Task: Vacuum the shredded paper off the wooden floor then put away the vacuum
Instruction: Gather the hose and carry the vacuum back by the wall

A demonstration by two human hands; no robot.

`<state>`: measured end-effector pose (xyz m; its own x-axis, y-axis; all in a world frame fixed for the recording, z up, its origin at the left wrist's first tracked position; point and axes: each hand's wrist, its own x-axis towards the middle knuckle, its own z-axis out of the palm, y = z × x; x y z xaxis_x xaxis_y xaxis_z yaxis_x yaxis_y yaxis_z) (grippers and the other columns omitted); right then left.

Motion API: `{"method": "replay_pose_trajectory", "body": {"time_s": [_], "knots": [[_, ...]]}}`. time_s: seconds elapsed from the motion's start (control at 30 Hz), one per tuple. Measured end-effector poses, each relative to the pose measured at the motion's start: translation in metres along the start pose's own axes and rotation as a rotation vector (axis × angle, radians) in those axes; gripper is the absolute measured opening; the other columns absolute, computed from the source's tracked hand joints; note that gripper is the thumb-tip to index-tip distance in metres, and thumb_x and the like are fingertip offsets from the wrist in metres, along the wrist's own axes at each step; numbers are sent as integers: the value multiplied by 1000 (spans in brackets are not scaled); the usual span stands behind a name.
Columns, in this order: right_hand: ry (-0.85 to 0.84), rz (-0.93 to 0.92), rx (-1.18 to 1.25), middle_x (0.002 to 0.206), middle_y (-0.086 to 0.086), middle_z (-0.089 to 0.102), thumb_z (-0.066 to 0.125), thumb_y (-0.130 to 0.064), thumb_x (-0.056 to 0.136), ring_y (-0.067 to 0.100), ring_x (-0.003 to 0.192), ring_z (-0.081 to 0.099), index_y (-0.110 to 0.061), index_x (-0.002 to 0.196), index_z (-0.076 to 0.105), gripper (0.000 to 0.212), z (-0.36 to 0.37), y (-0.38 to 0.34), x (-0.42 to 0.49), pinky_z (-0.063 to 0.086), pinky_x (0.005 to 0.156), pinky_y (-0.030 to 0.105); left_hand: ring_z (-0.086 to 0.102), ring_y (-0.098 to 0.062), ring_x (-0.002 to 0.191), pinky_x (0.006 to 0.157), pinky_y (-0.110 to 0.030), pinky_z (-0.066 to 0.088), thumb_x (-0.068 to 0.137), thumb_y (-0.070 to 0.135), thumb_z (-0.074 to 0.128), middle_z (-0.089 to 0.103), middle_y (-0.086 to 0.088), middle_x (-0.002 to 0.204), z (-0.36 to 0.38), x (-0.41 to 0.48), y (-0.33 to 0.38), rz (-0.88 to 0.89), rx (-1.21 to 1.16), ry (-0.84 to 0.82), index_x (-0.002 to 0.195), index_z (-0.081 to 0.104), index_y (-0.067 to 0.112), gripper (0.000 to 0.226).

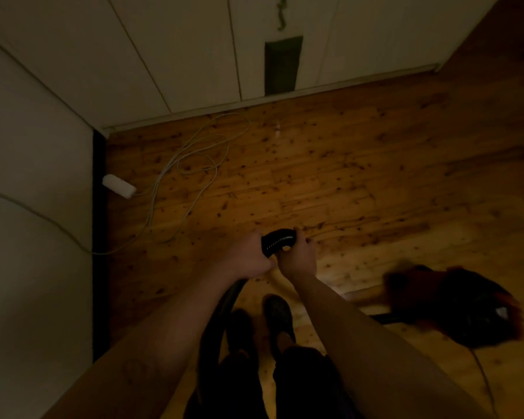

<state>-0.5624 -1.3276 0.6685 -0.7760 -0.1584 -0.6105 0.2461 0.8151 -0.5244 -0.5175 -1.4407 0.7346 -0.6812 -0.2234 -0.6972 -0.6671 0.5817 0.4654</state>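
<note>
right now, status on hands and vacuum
Left hand and right hand both grip the black hose. Vacuum body on floor at right. White cable coiled on floor ahead left.

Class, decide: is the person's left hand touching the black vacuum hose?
Touching. The head view shows the left hand curled round the black vacuum hose just beside its bend, with no gap between them.

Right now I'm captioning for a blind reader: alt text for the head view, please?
A left hand and a right hand grip a black ribbed vacuum hose above a knotty wooden floor. A blurred red-and-black vacuum body sits at right; a loose pale cable lies at left.
</note>
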Motion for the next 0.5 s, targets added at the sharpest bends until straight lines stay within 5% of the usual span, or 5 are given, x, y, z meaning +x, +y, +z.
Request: {"method": "replay_pose_trajectory", "body": {"time_s": [0.2,0.4,0.5], "knots": [[129,61,318,135,15,53,60,-14,92,32,120,54,-9,143,39,55,-36,23,-31,38,80,27,59,-18,95,83,-38,53,83,20,65,58,-1,110,21,-22,51,142,-60,-53,141,33,22,66],[228,90,579,121,8,65,56,-18,95,27,109,63,-13,134,53,40,-63,37,-72,55,87,41,62,-17,85,75,-36,54,90,26,59,55,4,109,37,-37,89,258,-63,-55,145,28,35,65],[167,104,833,115,9,66,45,-23,103,23,98,67,-12,134,53,34,-85,37,-102,58,74,35,60,-14,89,75,-32,55,95,29,50,54,2,128,48,-45,102,334,-56,-30,143,35,39,51]]}}
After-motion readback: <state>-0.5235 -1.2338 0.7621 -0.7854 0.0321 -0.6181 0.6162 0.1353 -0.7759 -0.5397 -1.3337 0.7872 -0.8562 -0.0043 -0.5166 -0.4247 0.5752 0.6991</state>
